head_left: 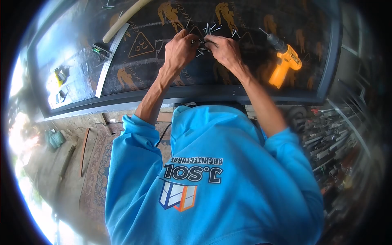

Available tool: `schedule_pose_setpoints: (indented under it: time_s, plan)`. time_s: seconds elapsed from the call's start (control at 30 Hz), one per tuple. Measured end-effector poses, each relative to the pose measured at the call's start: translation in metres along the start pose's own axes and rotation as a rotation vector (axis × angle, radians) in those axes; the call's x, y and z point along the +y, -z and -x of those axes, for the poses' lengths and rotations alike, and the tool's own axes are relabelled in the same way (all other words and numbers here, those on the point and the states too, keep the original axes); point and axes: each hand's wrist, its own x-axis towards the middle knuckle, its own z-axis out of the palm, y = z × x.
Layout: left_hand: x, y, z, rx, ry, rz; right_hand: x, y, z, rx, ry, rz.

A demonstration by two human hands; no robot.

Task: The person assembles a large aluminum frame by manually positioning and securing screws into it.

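Both hands are over a dark, printed board (143, 69) set in a dark frame. My left hand (181, 48) is closed, fingers pinched together near small metal pieces; what they hold is too small to name. Close beside it, my right hand (224, 49) has its fingers pressed together on something small and hidden. Several rivets or screws (210, 29) lie loose between and beyond the hands. A few more (235, 33) rest just past my right hand.
A yellow drill (286, 63) with a bit lies to the right. At the left are a wooden stick (124, 20), a metal strip (111, 61), a square-like tool (101, 52) and a yellow tool (60, 76). Metal profiles (330, 134) are piled below right.
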Motion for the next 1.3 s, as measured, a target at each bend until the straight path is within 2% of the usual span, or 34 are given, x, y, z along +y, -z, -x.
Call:
schedule_pose_setpoints:
  time_s: [0.03,0.1,0.17,0.2,0.23,0.3,0.33,0.37,0.43,0.47,0.5,0.57,0.6,0.63,0.7,0.77,0.83,0.93,0.97,1.03,1.07,1.13,1.3]
  plan:
    - [0.0,-0.004,-0.001,0.022,-0.088,-0.134,-0.002,0.0,0.001,-0.013,-0.029,0.008]
    - [-0.003,-0.007,-0.002,0.013,-0.126,-0.125,-0.006,0.002,0.002,-0.016,-0.063,0.027]
    - [-0.008,-0.014,-0.003,0.021,-0.177,-0.233,-0.008,0.012,0.003,-0.035,-0.198,-0.201]
    - [-0.007,-0.012,-0.003,0.007,-0.181,-0.226,-0.005,0.014,0.006,0.02,-0.15,-0.341]
    - [-0.007,-0.011,-0.002,0.004,-0.19,-0.221,0.0,0.022,0.009,0.028,-0.154,-0.335]
    - [-0.01,-0.01,0.0,0.011,-0.249,-0.264,0.009,0.046,0.019,-0.123,-0.578,-1.451]
    - [-0.011,-0.008,0.0,0.009,-0.299,-0.238,0.01,0.055,0.022,-0.073,-0.595,-1.551]
    - [-0.011,-0.006,0.002,0.005,-0.299,-0.238,0.025,0.06,0.027,-0.111,-0.51,-1.702]
    - [-0.002,0.007,0.005,-0.031,-0.025,0.186,0.02,0.075,0.033,0.051,-0.596,-1.667]
    - [-0.007,0.007,0.007,-0.078,0.228,0.578,0.035,0.077,0.036,0.045,-0.565,-1.645]
    - [-0.017,0.014,0.006,-0.142,0.225,0.719,0.042,0.079,0.035,0.054,-0.567,-1.647]
    - [-0.025,0.024,0.008,-0.151,0.314,1.295,0.05,0.081,0.031,0.016,-0.47,-1.3]
    - [-0.029,0.027,0.011,-0.125,0.289,1.374,0.049,0.081,0.026,0.035,-0.468,-1.254]
    - [-0.032,0.03,0.012,-0.126,0.286,1.372,0.051,0.081,0.021,0.037,-0.465,-1.255]
    - [-0.036,0.034,0.017,-0.069,0.34,1.345,0.055,0.081,0.014,0.01,-0.497,-0.915]
    - [-0.039,0.035,0.017,-0.055,0.355,1.324,0.054,0.077,0.01,0.057,-0.511,-0.81]
    - [-0.041,0.035,0.019,-0.032,0.389,1.286,0.053,0.076,0.008,0.126,-0.406,-0.511]
    - [-0.058,0.032,0.02,-0.008,0.356,1.344,0.063,0.073,0.01,0.162,-0.42,-0.363]
    - [-0.063,0.031,0.02,0.013,0.412,0.938,0.065,0.074,0.014,0.136,-0.443,-0.384]
    - [-0.025,0.041,0.015,0.038,0.408,0.425,0.066,0.075,0.022,0.093,-0.469,-0.308]
    - [-0.02,0.037,0.014,0.038,0.418,0.422,0.062,0.074,0.027,0.085,-0.471,-0.312]
    - [-0.014,0.024,0.005,0.04,0.243,0.044,0.057,0.079,0.036,0.044,-0.62,-0.443]
    - [0.002,0.017,-0.012,-0.096,0.163,-0.171,0.045,0.076,0.054,0.066,-0.678,-0.504]
